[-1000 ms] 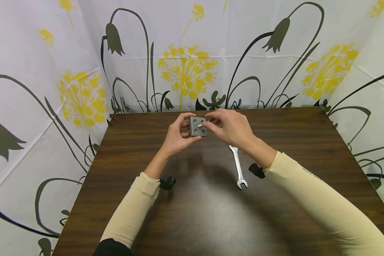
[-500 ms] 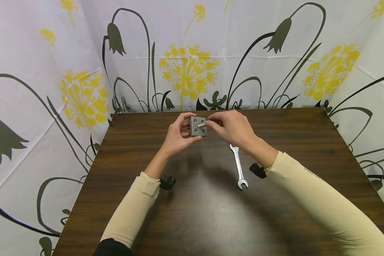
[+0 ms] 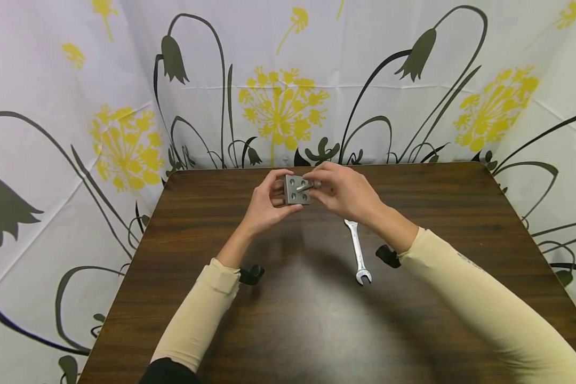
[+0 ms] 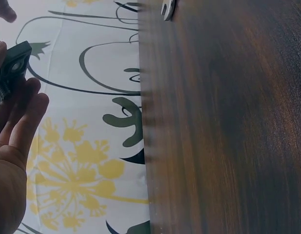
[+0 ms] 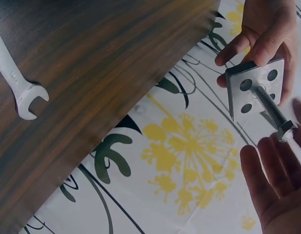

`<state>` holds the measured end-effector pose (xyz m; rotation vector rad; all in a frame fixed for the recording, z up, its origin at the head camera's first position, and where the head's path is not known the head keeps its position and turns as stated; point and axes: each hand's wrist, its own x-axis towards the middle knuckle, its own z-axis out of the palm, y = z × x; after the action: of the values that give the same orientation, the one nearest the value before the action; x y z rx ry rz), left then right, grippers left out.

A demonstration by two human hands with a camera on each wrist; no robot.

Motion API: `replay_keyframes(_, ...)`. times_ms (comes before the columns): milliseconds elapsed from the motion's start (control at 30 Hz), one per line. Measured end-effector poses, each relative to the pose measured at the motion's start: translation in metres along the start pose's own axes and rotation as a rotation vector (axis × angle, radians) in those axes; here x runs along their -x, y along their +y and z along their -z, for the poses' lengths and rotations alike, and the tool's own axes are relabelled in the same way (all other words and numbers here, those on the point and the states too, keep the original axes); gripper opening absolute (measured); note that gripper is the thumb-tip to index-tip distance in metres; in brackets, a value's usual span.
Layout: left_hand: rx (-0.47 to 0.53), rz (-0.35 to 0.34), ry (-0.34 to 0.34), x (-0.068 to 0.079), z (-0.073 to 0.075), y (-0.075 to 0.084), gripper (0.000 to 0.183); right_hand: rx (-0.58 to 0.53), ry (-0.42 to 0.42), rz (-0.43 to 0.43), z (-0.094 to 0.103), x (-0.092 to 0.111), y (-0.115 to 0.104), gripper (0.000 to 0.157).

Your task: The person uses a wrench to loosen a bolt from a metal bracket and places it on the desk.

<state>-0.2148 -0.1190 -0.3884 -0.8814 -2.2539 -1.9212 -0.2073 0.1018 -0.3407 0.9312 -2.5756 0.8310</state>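
Note:
My left hand (image 3: 263,209) grips a square grey metal block (image 3: 289,190) by its edges, above the far part of the table. Several round holes pierce its face. A silver hex bolt (image 5: 271,108) stands in the middle of that face, its threaded shank sticking out and its head (image 5: 287,130) toward my right hand. Around the bolt head, my right hand (image 3: 349,193) spreads its fingers, with thumb and fingertips apart in the right wrist view. Whether a fingertip touches the head is hard to tell. In the left wrist view the block (image 4: 19,52) shows only partly.
An open-ended wrench (image 3: 357,248) lies on the dark wooden table (image 3: 288,320), below my right hand. Behind the table's far edge hangs a white curtain (image 3: 211,101) with yellow and grey flowers. A black camera piece (image 3: 253,274) sits at my left wrist.
My right fingers covered much of the bolt, drew back to its outer end, then spread apart around its head. More of the bolt shows now. The left hand and block stay put.

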Motion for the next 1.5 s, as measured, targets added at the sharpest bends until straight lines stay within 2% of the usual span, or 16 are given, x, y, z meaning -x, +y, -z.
replay_keyframes(200,-0.007,-0.008,-0.001,0.0015,-0.0004,-0.0012,0.069,-0.032,0.026,0.030,-0.0012,0.0005,-0.0001,0.018)
replay_keyframes(300,-0.001,-0.011,-0.005,0.0012,-0.0004,-0.0014,0.069,-0.044,0.021,0.062,-0.0011,0.0010,0.0000,0.021)
replay_keyframes(367,-0.004,-0.012,-0.004,0.0012,-0.0004,-0.0012,0.069,-0.040,0.028,0.051,-0.0008,0.0014,-0.0002,0.021)
replay_keyframes(500,-0.012,-0.009,0.001,0.0011,-0.0006,-0.0001,0.068,-0.036,0.016,-0.024,0.0006,0.0015,-0.0006,0.022)
replay_keyframes(700,0.003,-0.003,-0.001,0.0009,-0.0003,-0.0016,0.069,-0.027,0.007,0.021,0.0002,0.0028,0.0005,0.026)
replay_keyframes(900,-0.017,-0.012,0.003,0.0013,-0.0002,-0.0024,0.069,-0.006,0.003,-0.138,-0.0012,0.0024,-0.0014,0.023)
replay_keyframes(967,-0.018,-0.007,0.003,0.0019,0.0003,-0.0023,0.069,0.011,-0.006,-0.114,-0.0011,0.0027,-0.0012,0.021)
replay_keyframes(1100,-0.018,0.001,0.007,0.0025,0.0006,-0.0016,0.069,0.050,0.009,-0.042,-0.0007,0.0035,0.0000,0.029)
replay_keyframes(1200,-0.021,-0.001,0.008,0.0021,0.0006,-0.0011,0.069,0.052,0.012,-0.080,-0.0002,0.0031,-0.0003,0.026)
replay_keyframes(1300,-0.021,-0.002,0.005,0.0014,0.0006,-0.0009,0.069,0.037,0.009,-0.067,0.0006,0.0030,0.0002,0.021)
replay_keyframes(1400,-0.023,-0.009,0.010,0.0016,0.0013,-0.0011,0.069,0.046,0.022,-0.031,0.0009,0.0033,0.0009,0.032)
replay_keyframes(1500,-0.029,-0.016,0.011,0.0018,0.0019,-0.0015,0.069,0.070,0.023,-0.092,0.0007,0.0034,0.0005,0.035)
